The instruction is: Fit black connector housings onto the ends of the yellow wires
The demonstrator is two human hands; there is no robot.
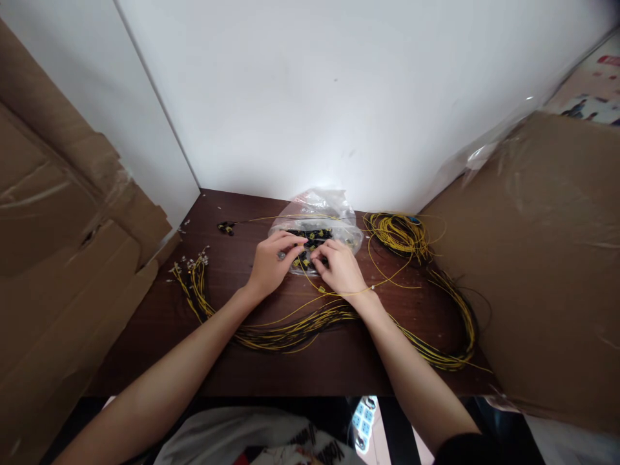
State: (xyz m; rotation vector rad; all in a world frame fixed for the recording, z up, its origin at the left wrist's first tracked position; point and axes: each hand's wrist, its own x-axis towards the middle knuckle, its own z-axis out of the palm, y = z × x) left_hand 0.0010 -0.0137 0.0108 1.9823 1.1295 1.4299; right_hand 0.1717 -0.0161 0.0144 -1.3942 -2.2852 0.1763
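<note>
Over the mouth of a clear plastic bag (pixel 343 223), my left hand (pixel 272 263) pinches thumb and forefinger around what looks like the end of a thin yellow wire (pixel 305 274). Close on its right, my right hand (pixel 341 266) has its fingers curled together; whatever they grip is too small to make out. Small black connectors with yellow parts (pixel 320 234) fill the bag, partly hidden by both hands. A long bundle of yellow and black wires (pixel 285 337) curves across the table in front, passing beneath my forearms.
A coil of yellow and black wire (pixel 400 236) lies at the back right. Several white-tipped wire ends (pixel 196 268) fan out at left. Small black connectors (pixel 226 227) rest left of the bag. Cardboard (pixel 72 258) and a large carton (pixel 542 258) flank the brown table (pixel 159 349).
</note>
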